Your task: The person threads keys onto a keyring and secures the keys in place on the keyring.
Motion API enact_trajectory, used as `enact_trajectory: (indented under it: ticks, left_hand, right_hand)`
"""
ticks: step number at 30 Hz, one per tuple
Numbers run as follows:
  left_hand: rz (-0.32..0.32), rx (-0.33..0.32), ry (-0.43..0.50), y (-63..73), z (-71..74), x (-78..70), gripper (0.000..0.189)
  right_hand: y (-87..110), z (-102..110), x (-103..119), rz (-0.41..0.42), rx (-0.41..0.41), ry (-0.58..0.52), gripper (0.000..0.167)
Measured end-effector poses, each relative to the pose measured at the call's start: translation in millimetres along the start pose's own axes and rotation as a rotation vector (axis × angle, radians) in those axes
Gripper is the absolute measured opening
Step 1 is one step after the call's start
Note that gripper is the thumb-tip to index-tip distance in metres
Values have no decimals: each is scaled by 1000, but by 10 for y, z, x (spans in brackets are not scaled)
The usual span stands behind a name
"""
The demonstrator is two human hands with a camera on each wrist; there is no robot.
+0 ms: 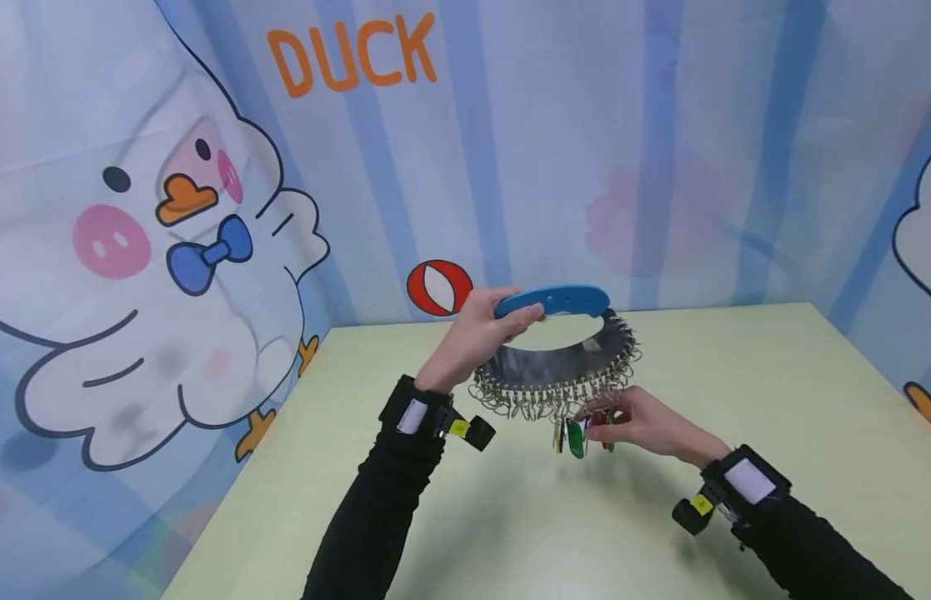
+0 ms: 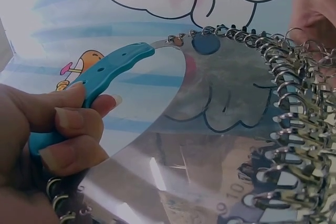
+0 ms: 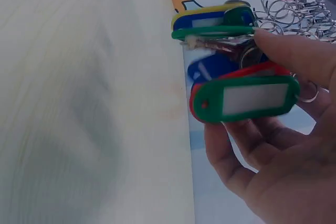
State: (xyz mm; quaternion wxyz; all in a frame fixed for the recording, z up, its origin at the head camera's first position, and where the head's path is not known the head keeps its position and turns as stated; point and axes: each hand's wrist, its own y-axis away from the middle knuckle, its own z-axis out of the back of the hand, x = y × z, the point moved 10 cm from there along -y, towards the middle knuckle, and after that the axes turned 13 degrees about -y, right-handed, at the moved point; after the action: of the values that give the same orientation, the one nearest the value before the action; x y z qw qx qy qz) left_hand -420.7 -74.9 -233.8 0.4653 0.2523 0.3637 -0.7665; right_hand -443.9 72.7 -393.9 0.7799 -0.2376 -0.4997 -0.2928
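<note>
A large key ring holder (image 1: 543,367), a curved shiny metal plate edged with many small split rings and clips, is held up above the table. My left hand (image 1: 482,333) grips its blue handle (image 1: 566,298), with the fingers wrapped round it. Below the plate's right part hang several plastic key tags in green, red, blue and yellow. My right hand (image 1: 648,425) pinches among these tags, thumb on the near side and fingers behind. In the right wrist view a green key tag (image 3: 252,111) with a white label faces the camera, partly covering a red one.
Under both hands lies a pale yellow table (image 1: 345,400). A printed cloth backdrop (image 1: 540,167) with cartoon ducks rises behind the table and along its sides. Black wrist straps with small cameras sit on both forearms.
</note>
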Motion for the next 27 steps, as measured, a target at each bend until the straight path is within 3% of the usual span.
enact_trajectory:
  ticks: [5, 12, 16, 21, 27]
  left_hand:
    - [-6, -4, -11, 24, 13, -8, 20]
    - [0, -6, -37, 18, 12, -8, 20]
    - [1, 3, -34, 11, 11, -9, 25]
    - [6, 5, -22, 19, 24, -16, 19]
    - [9, 8, -26, 17, 25, -23, 20]
  right_hand:
    - [7, -6, 13, 1, 4, -23, 28]
    - [18, 23, -31, -7, 13, -31, 38]
    - [18, 43, -42, 4, 29, -62, 35]
    - [20, 53, -45, -11, 37, -61, 34]
    - [4, 1, -39, -35, 13, -99, 46]
